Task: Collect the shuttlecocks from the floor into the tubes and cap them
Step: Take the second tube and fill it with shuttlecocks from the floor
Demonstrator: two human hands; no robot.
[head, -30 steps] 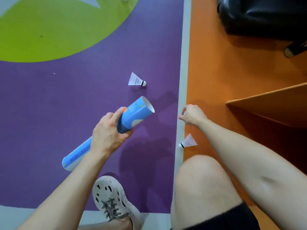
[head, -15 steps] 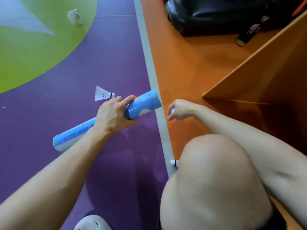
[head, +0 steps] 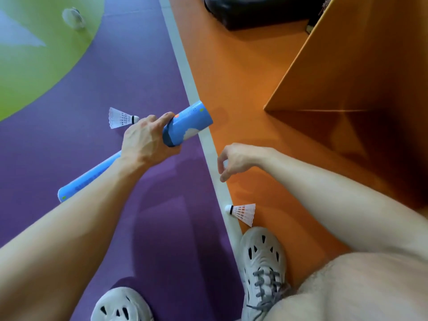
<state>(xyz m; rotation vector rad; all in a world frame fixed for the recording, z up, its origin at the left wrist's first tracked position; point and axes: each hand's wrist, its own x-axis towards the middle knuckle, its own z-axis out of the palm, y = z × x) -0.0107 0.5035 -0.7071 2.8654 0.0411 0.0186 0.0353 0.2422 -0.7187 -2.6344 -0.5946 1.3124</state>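
Observation:
My left hand point(head: 144, 142) grips a long blue shuttlecock tube point(head: 187, 122) near its open end, which points up and right over the grey floor line. One white shuttlecock point(head: 120, 118) lies on the purple floor just left of that hand. Another shuttlecock point(head: 244, 213) lies on the orange floor by my right shoe, below my right hand point(head: 238, 158). That hand hovers with its fingers curled; a small whitish patch shows between them, and I cannot tell what it is. A third, blurred shuttlecock point(head: 74, 18) rests on the green patch at far left.
An orange wooden box point(head: 359, 77) stands close on the right. A black bag point(head: 254, 10) sits on the orange floor at the top. My grey shoes point(head: 261, 262) point(head: 122, 304) and bare right knee fill the bottom.
The view has swung left and down, and my knee has dropped out of the centre. The shuttlecock by my right shoe shows in full again. My right hand has lowered toward it.

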